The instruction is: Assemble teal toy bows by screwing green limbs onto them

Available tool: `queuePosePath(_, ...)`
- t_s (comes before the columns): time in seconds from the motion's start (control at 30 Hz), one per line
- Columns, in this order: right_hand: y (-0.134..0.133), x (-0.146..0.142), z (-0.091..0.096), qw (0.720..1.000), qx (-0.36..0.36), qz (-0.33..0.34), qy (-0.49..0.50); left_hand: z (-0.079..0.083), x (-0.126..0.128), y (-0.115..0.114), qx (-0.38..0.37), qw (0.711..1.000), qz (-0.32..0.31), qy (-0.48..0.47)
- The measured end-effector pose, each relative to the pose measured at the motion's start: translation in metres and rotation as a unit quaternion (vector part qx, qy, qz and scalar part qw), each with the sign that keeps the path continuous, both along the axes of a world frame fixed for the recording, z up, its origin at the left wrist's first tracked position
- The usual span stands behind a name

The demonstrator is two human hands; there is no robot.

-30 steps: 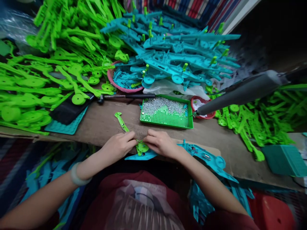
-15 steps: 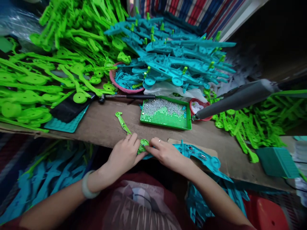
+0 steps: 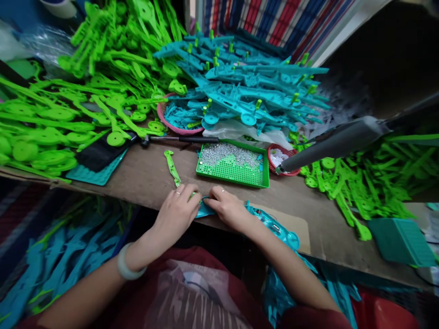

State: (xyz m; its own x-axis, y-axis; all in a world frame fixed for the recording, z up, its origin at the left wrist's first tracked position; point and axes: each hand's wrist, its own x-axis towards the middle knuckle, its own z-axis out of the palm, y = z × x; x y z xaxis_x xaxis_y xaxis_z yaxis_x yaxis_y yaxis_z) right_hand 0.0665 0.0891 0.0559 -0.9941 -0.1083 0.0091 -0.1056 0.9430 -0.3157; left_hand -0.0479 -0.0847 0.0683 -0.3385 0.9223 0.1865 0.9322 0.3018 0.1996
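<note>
My left hand [image 3: 178, 211] and my right hand [image 3: 226, 208] meet at the near edge of the wooden bench [image 3: 144, 176], fingers pressed down together on a long teal plastic part [image 3: 274, 226] that runs off to the right under my right wrist. A thin green arm piece [image 3: 172, 168] runs from under my left fingers up and to the left. The spot where the two parts join is covered by my fingertips. Just beyond my hands stands a green tray [image 3: 236, 173] half covered with small silver screws [image 3: 226, 154].
Heaps of green parts [image 3: 68, 114] fill the left and back; a teal heap [image 3: 247, 87] lies behind the tray. A hammer [image 3: 178, 139], a pink bowl [image 3: 168, 123], a small red dish [image 3: 283, 157] and a grey tool handle [image 3: 336, 141] are near. More green parts [image 3: 360, 187] and a teal box [image 3: 401, 235] lie right.
The green disc end that showed between my hands is now hidden under my fingers. Both hands have shifted slightly up onto the bench edge, and the view has swung a little.
</note>
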Motion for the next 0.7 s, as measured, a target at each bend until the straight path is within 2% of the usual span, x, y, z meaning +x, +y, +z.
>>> queuePosePath(0.07, -0.001, -0.001, 0.001, 1.0, -0.007, -0.012, 0.007, -0.003, 0.0, 0.0, 0.004, 0.999, -0.032, -0.024)
queuePosePath(0.2, 0.002, -0.001, -0.002, 0.997, -0.061, -0.039, 0.027, -0.007, 0.0, -0.001, 0.01, 0.999, -0.037, -0.024)
queuePosePath(0.4, -0.004, 0.003, -0.001, 0.997, 0.028, -0.057, 0.034, -0.009, 0.006, -0.005, 0.046, 0.997, -0.058, 0.014)
queuePosePath(0.47, -0.006, 0.003, 0.0, 0.997, 0.032, -0.066, 0.038, -0.011, 0.005, -0.006, 0.049, 0.998, -0.05, 0.007)
queuePosePath(0.6, -0.004, 0.003, -0.003, 0.997, 0.034, -0.059, 0.038, -0.014, -0.009, -0.003, 0.05, 0.996, -0.012, -0.077)
queuePosePath(0.7, -0.001, 0.003, -0.008, 0.996, 0.061, -0.038, 0.048, -0.011, -0.024, 0.001, 0.033, 0.983, -0.023, -0.177)
